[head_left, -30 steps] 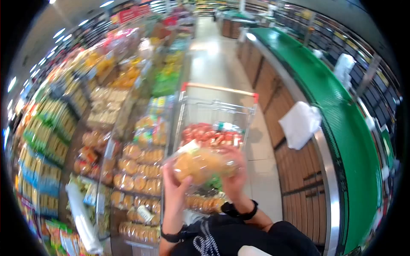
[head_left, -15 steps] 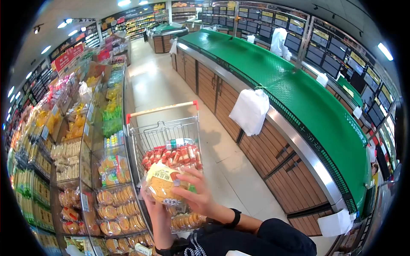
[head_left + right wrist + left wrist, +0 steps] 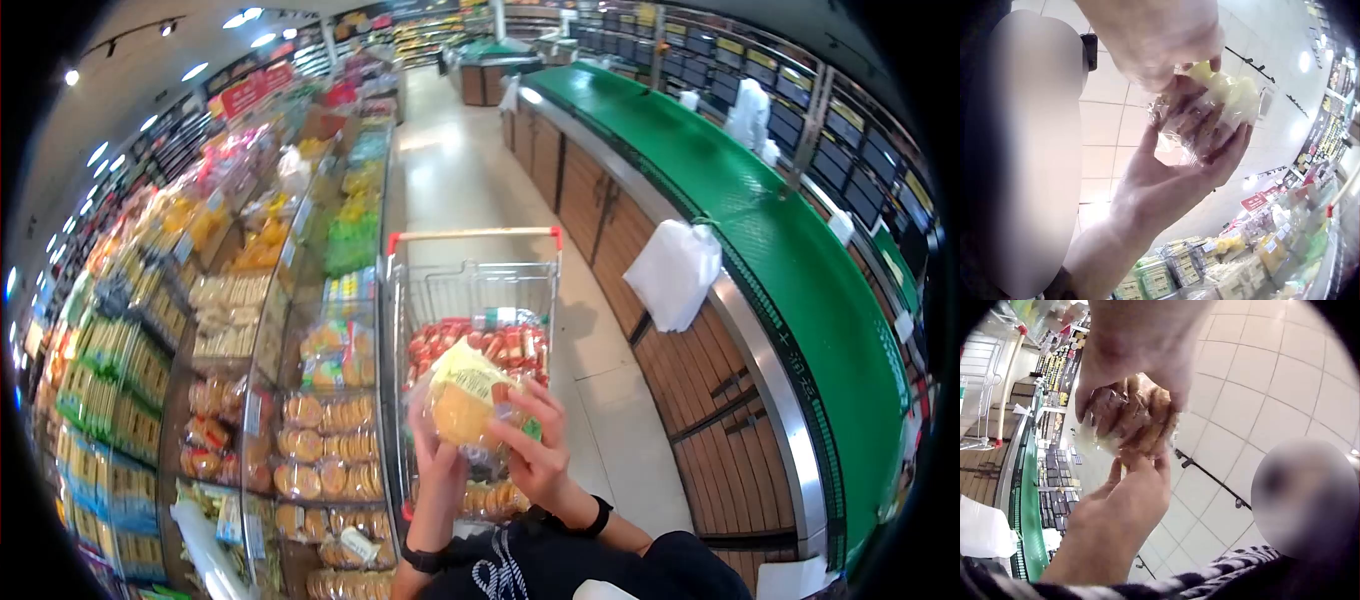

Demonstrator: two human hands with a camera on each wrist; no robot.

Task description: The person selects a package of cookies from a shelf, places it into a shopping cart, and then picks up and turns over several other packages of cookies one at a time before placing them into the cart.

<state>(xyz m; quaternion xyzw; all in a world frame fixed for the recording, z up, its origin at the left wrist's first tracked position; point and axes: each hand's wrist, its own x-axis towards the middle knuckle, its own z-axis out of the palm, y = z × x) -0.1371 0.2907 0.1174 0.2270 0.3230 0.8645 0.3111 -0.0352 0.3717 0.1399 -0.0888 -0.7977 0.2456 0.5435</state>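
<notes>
In the head view, both hands hold a clear plastic bag of round biscuits (image 3: 460, 415) with a pale yellow label, in front of my body above the near end of the cart. My left hand (image 3: 438, 465) grips it from the left and below, its thumb and fingers spread round the biscuits (image 3: 1200, 128) in the right wrist view. On the other side, my right hand (image 3: 540, 455) has fingers across the front beside the label. The left wrist view shows the right hand (image 3: 1132, 490) pinching the lower edge of the bag (image 3: 1132, 415).
A metal shopping cart (image 3: 475, 285) with a wooden handle holds red-wrapped packs (image 3: 430, 345) and a bottle (image 3: 505, 318). Bins of similar bagged biscuits (image 3: 325, 440) line the left. A green-topped counter (image 3: 800, 270) runs along the right, with white plastic bags (image 3: 680, 275) hanging from it.
The biscuit bag has turned from lying lengthwise between the hands to showing its label side. My right fingers have shifted onto its front. The head view swung right, then partly back left.
</notes>
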